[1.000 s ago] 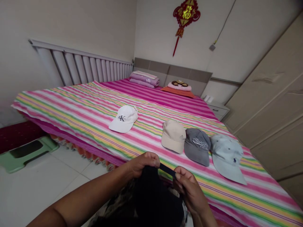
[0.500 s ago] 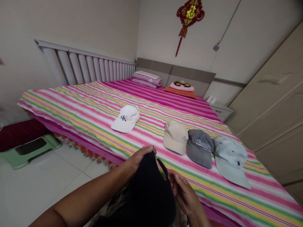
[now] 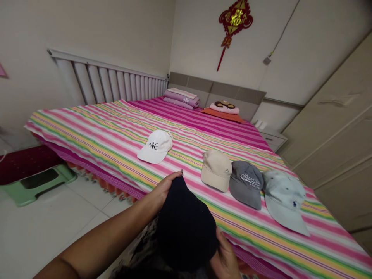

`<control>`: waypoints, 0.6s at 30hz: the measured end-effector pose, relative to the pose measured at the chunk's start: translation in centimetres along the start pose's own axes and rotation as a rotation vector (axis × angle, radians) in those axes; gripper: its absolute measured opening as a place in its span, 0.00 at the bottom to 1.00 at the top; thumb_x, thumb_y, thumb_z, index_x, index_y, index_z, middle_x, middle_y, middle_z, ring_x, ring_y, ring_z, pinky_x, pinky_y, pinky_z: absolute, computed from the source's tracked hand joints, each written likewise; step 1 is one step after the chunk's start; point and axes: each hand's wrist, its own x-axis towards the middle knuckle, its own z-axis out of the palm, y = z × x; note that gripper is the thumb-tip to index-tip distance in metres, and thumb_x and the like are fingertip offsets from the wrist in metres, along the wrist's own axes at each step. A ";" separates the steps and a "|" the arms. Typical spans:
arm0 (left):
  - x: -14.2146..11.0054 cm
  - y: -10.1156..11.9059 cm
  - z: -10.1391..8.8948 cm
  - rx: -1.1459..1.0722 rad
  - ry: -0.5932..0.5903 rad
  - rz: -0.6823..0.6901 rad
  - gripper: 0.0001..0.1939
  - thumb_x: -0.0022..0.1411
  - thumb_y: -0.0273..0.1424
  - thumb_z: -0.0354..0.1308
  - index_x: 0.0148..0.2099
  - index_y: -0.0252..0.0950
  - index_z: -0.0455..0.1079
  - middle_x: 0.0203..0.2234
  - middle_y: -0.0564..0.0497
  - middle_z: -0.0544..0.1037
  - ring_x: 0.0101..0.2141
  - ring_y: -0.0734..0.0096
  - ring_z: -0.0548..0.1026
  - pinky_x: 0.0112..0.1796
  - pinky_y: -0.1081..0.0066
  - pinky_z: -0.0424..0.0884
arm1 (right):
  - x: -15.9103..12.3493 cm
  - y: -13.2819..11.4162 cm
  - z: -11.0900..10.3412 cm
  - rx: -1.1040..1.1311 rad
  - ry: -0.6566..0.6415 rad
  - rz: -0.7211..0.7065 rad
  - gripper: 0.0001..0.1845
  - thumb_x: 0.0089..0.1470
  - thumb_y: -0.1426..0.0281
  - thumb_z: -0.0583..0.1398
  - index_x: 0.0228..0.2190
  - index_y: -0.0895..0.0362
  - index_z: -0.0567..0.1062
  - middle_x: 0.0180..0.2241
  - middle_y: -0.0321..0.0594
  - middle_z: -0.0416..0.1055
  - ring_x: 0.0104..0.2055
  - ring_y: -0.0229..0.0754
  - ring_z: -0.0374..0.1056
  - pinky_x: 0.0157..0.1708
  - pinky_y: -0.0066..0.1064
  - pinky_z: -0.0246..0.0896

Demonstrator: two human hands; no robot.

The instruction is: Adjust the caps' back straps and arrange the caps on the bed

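Note:
Close to my body, a black baseball cap (image 3: 187, 224) is held between both hands, in front of the bed's edge. My left hand (image 3: 167, 188) pinches its upper left end, where a small metal buckle shows. On the lower right side, my right hand (image 3: 223, 254) grips the cap, thumb on the outside and the other fingers partly hidden. On the bed lie a white cap (image 3: 156, 146) with black letters, a beige cap (image 3: 216, 170), a grey cap (image 3: 246, 184) with white lettering and a pale blue cap (image 3: 286, 199). The last three sit side by side at the right.
A striped sheet (image 3: 95, 128) covers the bed. Folded purple bedding (image 3: 181, 99) and a pink folded item (image 3: 223, 107) lie near the headboard (image 3: 215, 91). A green stool (image 3: 37, 184) stands on the floor at left; a wardrobe (image 3: 334, 128) rises at right.
My right hand has moved down from the strap opening to the cap's lower right side. The cap has turned, so its rounded crown shows and the strap is out of sight.

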 end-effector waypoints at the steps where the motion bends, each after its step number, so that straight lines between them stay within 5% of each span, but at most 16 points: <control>1: -0.1 0.2 0.0 -0.001 -0.024 -0.001 0.13 0.53 0.35 0.55 0.20 0.33 0.65 0.10 0.51 0.69 0.13 0.71 0.68 0.21 0.71 0.68 | 0.2 -0.1 0.2 0.029 0.036 -0.013 0.16 0.35 0.63 0.67 0.32 0.52 0.78 0.35 0.40 0.77 0.44 0.46 0.68 0.52 0.41 0.54; 6: -0.4 1.3 -1.2 0.035 -0.263 0.063 0.11 0.56 0.32 0.50 0.30 0.30 0.70 0.19 0.47 0.76 0.22 0.68 0.74 0.30 0.70 0.69 | 1.1 -0.9 1.0 0.096 0.106 -0.005 0.12 0.28 0.65 0.69 0.23 0.52 0.78 0.31 0.37 0.77 0.40 0.45 0.70 0.51 0.40 0.57; 10: 0.4 1.2 -5.2 0.103 -0.451 0.009 0.13 0.56 0.31 0.52 0.39 0.28 0.70 0.29 0.43 0.78 0.31 0.64 0.76 0.37 0.68 0.67 | 1.7 -0.9 1.1 0.093 0.112 -0.012 0.10 0.32 0.64 0.67 0.24 0.52 0.78 0.33 0.37 0.77 0.44 0.45 0.69 0.50 0.39 0.59; 14: 1.1 -0.1 -9.5 0.097 -0.517 -0.015 0.13 0.54 0.31 0.54 0.39 0.27 0.71 0.31 0.42 0.78 0.34 0.64 0.76 0.40 0.69 0.66 | 2.2 -0.6 0.8 0.075 0.113 0.006 0.11 0.34 0.63 0.67 0.25 0.52 0.78 0.34 0.36 0.77 0.47 0.44 0.67 0.51 0.37 0.57; 18: 1.2 -1.6 -11.3 0.066 -0.540 0.037 0.11 0.54 0.28 0.55 0.40 0.30 0.72 0.33 0.45 0.78 0.36 0.65 0.75 0.41 0.69 0.65 | 2.8 -0.5 0.7 0.105 0.137 0.032 0.12 0.32 0.63 0.67 0.25 0.53 0.78 0.34 0.37 0.77 0.45 0.45 0.68 0.51 0.38 0.57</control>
